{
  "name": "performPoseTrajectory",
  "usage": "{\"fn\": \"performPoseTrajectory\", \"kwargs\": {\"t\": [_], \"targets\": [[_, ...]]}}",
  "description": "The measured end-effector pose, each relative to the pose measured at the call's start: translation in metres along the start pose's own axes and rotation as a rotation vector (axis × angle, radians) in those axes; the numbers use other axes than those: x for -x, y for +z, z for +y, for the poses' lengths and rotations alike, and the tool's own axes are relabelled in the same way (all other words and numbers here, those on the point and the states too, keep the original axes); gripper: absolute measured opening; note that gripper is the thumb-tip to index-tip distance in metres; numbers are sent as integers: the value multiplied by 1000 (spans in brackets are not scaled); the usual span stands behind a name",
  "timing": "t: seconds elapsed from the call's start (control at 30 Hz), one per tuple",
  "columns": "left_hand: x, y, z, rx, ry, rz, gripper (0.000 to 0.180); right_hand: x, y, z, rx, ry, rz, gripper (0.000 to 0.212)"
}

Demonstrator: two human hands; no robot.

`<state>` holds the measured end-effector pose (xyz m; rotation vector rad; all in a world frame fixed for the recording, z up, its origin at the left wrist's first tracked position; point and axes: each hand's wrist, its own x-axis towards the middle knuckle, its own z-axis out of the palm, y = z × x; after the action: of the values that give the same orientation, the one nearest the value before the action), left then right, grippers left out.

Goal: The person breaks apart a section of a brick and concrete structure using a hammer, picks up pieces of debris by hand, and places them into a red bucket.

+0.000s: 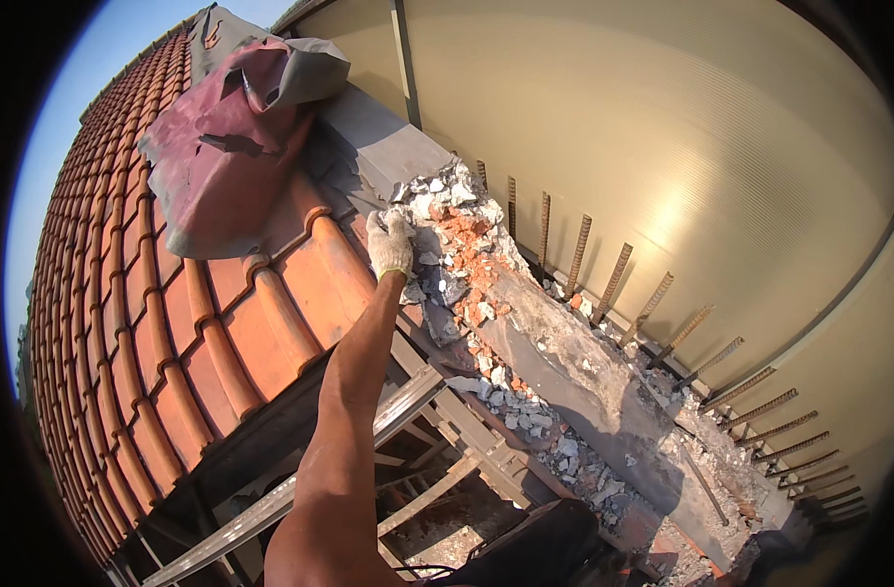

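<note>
Rubble (466, 235), white and orange: lay beside gloved left hand (391, 245). Fingers were curled; whether they held anything, cannot tell. Roof tiles (256, 338), orange: lay leftward.

No text, label, brand, number or sign can be read.

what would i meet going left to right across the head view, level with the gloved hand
Blue sky, orange roof tiles, crumpled reddish sheet, tiles again, gloved hand, white-and-orange rubble, ribbed metal bars.
</note>
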<state>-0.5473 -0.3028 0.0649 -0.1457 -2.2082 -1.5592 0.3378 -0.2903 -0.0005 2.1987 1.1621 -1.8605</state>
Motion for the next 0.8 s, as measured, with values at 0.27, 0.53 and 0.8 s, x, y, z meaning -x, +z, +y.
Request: {"fn": "performPoseTrajectory", "kwargs": {"t": [0.27, 0.53, 0.8], "targets": [[249, 49, 94, 728, -279, -666, 60, 47, -6, -70, 258, -138, 101, 44], [730, 24, 275, 554, -436, -2091, 49, 74, -41, 31, 206, -140, 117, 69], [892, -63, 334, 513, -142, -2639, 81, 50, -13, 37, 113, -220, 381, 52]]}}
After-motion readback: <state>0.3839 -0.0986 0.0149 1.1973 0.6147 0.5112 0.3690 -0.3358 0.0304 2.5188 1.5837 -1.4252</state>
